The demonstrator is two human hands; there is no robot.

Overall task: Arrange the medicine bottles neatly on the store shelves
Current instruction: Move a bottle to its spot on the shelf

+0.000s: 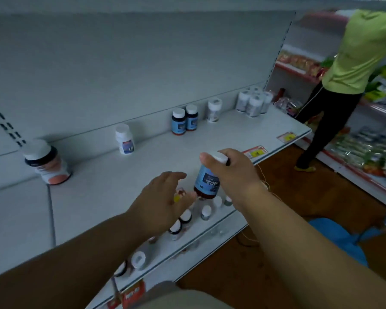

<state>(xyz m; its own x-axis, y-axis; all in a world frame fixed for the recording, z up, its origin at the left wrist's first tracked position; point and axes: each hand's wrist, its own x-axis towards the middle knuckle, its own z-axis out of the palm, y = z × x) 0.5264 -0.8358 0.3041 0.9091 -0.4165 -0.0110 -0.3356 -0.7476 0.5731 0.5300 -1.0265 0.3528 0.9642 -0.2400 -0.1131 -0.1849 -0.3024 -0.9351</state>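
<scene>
My right hand (230, 172) grips a blue-labelled brown bottle (206, 181) by its white cap, held above the front edge of the white shelf (120, 175). My left hand (161, 201) hovers open just left of it, fingers spread over several small bottles (183, 219) on the lower shelf. At the back of the upper shelf stand two matching blue-labelled bottles (184, 120), a white bottle (124, 139), another white bottle (214, 109), a cluster of white bottles (253, 102) at the far right, and a large pink-and-white jar (47, 162) at the left.
Another person in a green top and black trousers (348, 70) stands at the right by red-edged shelves of packaged goods (366, 157). Price tags (255, 151) line the shelf's front edge. A blue object (343, 237) lies on the brown floor.
</scene>
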